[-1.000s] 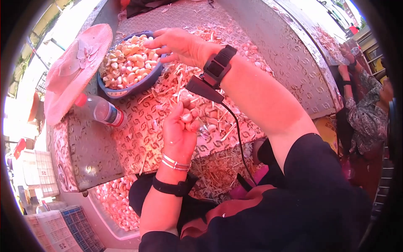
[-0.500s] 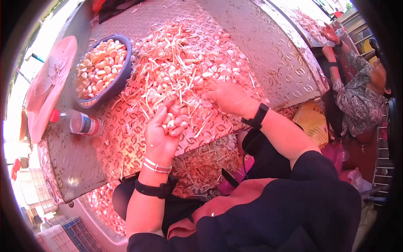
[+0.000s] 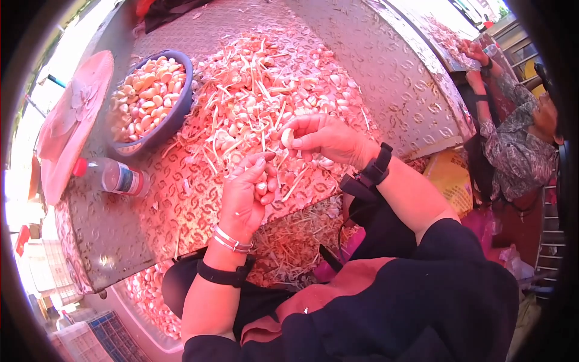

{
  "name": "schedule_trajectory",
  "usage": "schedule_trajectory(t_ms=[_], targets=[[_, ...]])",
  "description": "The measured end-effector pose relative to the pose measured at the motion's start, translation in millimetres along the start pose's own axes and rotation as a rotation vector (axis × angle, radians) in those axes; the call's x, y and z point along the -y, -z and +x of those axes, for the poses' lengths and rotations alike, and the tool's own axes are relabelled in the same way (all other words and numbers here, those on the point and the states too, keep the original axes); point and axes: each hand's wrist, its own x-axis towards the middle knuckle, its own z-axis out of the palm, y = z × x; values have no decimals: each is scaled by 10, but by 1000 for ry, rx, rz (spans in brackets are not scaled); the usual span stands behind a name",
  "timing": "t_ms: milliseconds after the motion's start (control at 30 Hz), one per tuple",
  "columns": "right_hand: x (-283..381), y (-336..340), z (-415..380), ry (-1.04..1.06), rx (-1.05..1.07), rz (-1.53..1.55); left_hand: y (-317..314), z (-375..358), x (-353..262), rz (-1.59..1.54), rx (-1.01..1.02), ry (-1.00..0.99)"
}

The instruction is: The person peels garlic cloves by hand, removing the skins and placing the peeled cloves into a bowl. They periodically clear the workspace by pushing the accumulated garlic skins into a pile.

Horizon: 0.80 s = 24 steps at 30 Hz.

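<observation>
My left hand (image 3: 244, 196) is curled, palm up, around several garlic cloves near the table's front edge, with thumb and forefinger close together at the top. Just to its right, my right hand (image 3: 329, 140) pinches one pale clove (image 3: 287, 138) between thumb and fingers. Beyond both hands spreads a pile of cloves, stalks and skins (image 3: 247, 84) on the patterned metal table (image 3: 163, 208). At the left of the pile stands a blue bowl (image 3: 188, 90) filled with peeled-looking cloves (image 3: 151, 96).
A pink hat (image 3: 75, 123) and a red-capped bottle (image 3: 123, 179) lie at the left. Below the table is a tub of cloves (image 3: 151, 295). A yellow bag (image 3: 449, 181) is at the right, near a co-worker in a patterned top (image 3: 518, 154) by another pile.
My right hand has lifted from the pile toward my left hand, now with a clove in its pinch. My left hand has closed more around its cloves and moved slightly right.
</observation>
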Motion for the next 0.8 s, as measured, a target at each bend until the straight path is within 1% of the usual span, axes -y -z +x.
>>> schedule_trajectory(t_ms=[33, 67, 100, 133, 167, 233, 267, 333, 467, 533, 567, 633, 667, 733, 767, 800], targets=[[-30, -49, 30, 33, -29, -191, -22, -11, 27, 34, -50, -22], [-86, -103, 67, 167, -6, -414, -37, -24, 48, 69, -101, -42], [-126, -180, 73, 252, -35, -552, -30, -42, 64, 82, -88, -51], [-162, -253, 66, 337, -65, -689, -15, -41, 84, 84, -92, -53], [-175, -310, 55, 339, -62, -685, 7, -33, 110, 113, -101, -86], [-152, -406, 27, 705, -234, -1094, 6, -30, 120, 141, -101, -137], [-139, -435, 9, 706, -234, -1093, -1, -32, 115, 143, -101, -138], [-109, -468, -26, 786, -247, -1136, -14, -32, 117, 115, -95, -139], [-77, -458, -33, 778, -208, -1094, -7, -35, 112, 177, -77, -146], [-93, -405, -17, 691, -173, -842, -8, -41, 62, 25, -37, -78], [-102, -388, -16, 690, -175, -841, 1, -26, 54, 25, -37, -76], [-115, -359, -14, 302, -313, -283, 2, 7, 33, -116, -63, 4], [-117, -338, -8, 302, -313, -281, -18, 6, 30, -115, -65, 5], [-59, -348, -3, 488, -338, -591, -117, -16, 14, -158, -145, 65], [-45, -397, -51, 547, -344, -749, -119, -17, 28, -155, -143, 68], [-81, -457, -72, 546, -351, -750, -111, -22, 50, -166, -133, 55]])
